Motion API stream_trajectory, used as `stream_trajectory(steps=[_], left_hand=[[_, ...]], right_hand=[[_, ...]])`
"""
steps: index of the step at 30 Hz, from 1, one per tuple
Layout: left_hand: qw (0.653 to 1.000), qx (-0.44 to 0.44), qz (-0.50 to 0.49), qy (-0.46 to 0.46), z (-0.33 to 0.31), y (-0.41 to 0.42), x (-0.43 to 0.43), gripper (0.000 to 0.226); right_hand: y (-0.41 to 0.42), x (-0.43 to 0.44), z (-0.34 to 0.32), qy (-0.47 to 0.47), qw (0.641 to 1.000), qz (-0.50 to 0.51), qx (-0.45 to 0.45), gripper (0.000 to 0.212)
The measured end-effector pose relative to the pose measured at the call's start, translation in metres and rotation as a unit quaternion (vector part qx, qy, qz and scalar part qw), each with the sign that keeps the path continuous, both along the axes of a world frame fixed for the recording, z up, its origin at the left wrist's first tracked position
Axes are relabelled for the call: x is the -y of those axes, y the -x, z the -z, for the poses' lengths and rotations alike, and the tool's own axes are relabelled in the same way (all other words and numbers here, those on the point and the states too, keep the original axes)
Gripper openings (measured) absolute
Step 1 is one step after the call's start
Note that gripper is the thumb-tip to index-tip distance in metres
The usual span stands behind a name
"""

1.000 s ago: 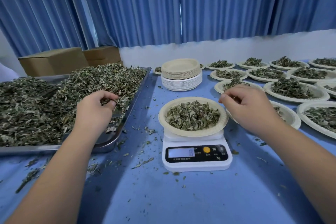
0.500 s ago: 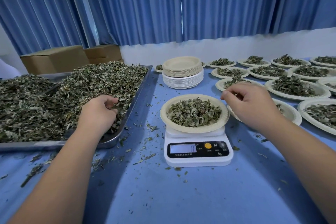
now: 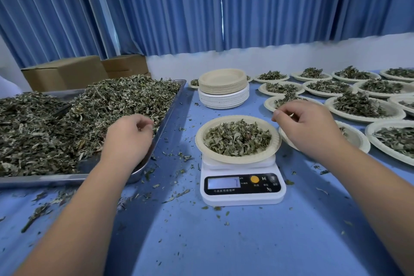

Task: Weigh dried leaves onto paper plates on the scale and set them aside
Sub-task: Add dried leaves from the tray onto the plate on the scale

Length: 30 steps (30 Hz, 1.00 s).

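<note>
Dried leaves (image 3: pixel 237 139) sit heaped on the paper plate (image 3: pixel 274 141) atop the scale (image 3: pixel 243 195), mid tabletop (image 3: pixel 224 242), likely so the weight reads while topping up. Left hand (image 3: pixel 128 139), curled round a pinch of leaves, hangs over the tray (image 3: pixel 67 178) edge; half a second ago it was dug into the pile. Right hand (image 3: pixel 311 129) waits curled beside the plate as before; I cannot tell whether it holds anything.

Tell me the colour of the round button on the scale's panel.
Orange-yellow. The button on the white scale shows best in the head view.
</note>
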<state>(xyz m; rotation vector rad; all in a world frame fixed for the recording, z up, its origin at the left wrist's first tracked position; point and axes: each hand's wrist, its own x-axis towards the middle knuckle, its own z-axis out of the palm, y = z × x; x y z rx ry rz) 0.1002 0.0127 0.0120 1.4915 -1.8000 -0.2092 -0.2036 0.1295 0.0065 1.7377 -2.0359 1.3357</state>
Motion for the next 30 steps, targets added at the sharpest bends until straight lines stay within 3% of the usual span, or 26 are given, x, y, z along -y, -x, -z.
stream_trajectory(steps=[3,6,11,17,23,27,30], left_hand=[[0.995,-0.003,0.061,0.082,-0.002,0.021,-0.015,0.016],[0.986,-0.027,0.137,0.092,0.001,0.043,-0.031,0.016],[0.984,-0.071,0.161,-0.038,0.009,0.062,-0.038,0.032],[0.972,-0.055,0.141,-0.179,0.014,0.064,-0.034,0.051],[0.951,-0.126,0.204,-0.194,0.014,0.066,-0.039,0.024],[0.941,-0.189,0.222,-0.171,0.013,0.069,-0.045,0.035],[0.926,-0.236,0.246,-0.163,0.005,0.075,-0.058,0.044]], right_hand=[[0.001,0.000,0.000,-0.016,0.999,0.034,-0.010,0.030],[-0.002,-0.001,-0.001,-0.058,0.996,0.058,0.017,0.029],[-0.005,-0.001,-0.001,-0.164,0.983,0.086,0.008,0.033],[-0.010,-0.001,-0.003,-0.195,0.977,0.090,0.012,0.050],[-0.012,-0.003,-0.006,-0.185,0.972,0.055,0.132,0.052],[-0.009,-0.006,-0.013,-0.127,0.954,0.056,0.266,0.039],[-0.007,-0.010,-0.021,-0.082,0.951,0.068,0.290,0.034]])
